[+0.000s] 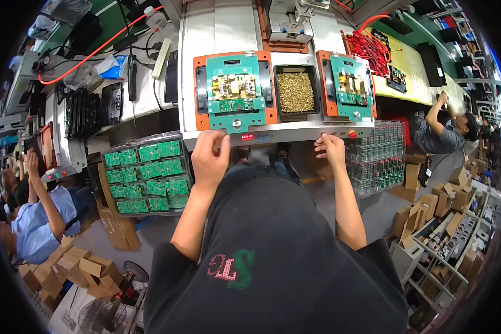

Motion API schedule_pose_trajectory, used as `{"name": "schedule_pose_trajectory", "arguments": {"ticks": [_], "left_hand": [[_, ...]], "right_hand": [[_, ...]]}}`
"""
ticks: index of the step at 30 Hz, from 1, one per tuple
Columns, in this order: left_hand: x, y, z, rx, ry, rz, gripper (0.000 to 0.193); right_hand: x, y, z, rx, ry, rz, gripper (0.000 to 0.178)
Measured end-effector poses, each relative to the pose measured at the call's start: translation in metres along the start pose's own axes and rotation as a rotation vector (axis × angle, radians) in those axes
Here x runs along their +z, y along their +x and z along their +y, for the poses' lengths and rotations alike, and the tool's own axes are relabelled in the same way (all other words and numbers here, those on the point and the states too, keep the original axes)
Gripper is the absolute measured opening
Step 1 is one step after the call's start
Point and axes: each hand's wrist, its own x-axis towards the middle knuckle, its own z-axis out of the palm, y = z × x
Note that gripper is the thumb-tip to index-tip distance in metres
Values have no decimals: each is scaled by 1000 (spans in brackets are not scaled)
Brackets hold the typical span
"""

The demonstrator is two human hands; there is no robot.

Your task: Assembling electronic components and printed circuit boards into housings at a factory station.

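Observation:
My left hand (pixel 210 158) is by the front edge of a white bench machine, fingers curled in and thumb raised. Nothing shows in it. My right hand (pixel 331 149) is at the right part of the front panel (pixel 295 133), fingers bent together and seemingly empty; whether they touch the panel I cannot tell. Behind my left hand, a green plate in an orange frame (pixel 202 119) carries a circuit board (pixel 234 87). A second orange-framed fixture (pixel 328 106) on the right holds another circuit board (pixel 352 86). Between them sits a black bin (pixel 281 116) of small brass-coloured pieces (pixel 296 92).
A tray of green circuit boards (pixel 147 172) stands left of me, and a clear tray of parts (pixel 376 158) stands right. A red button (pixel 353 134) sits on the panel. Red leads (pixel 367 53) lie far right. Co-workers (pixel 44 222) (pixel 445 131) are at both sides.

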Motion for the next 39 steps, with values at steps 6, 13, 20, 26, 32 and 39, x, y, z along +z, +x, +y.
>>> {"name": "schedule_pose_trajectory", "arguments": {"ticks": [6,13,20,26,32,39], "left_hand": [[29,33,14,161,261,-137,9],[10,20,9,177,168,-132,26],[23,34,13,114,223,-106,39],[-1,34,-6,324,235,-184,41],[-36,107,21,675,82,41,27],[-23,256,34,529,99,253,22]], "right_hand": [[20,-36,-22,-66,3,-31,32],[69,-102,-98,-433,-178,-167,15],[72,-102,-121,-647,-320,-181,12],[76,-108,-150,-767,-422,-232,9],[77,-98,-191,-1020,-354,-149,6],[171,17,-237,-1432,-682,-108,16]]}}
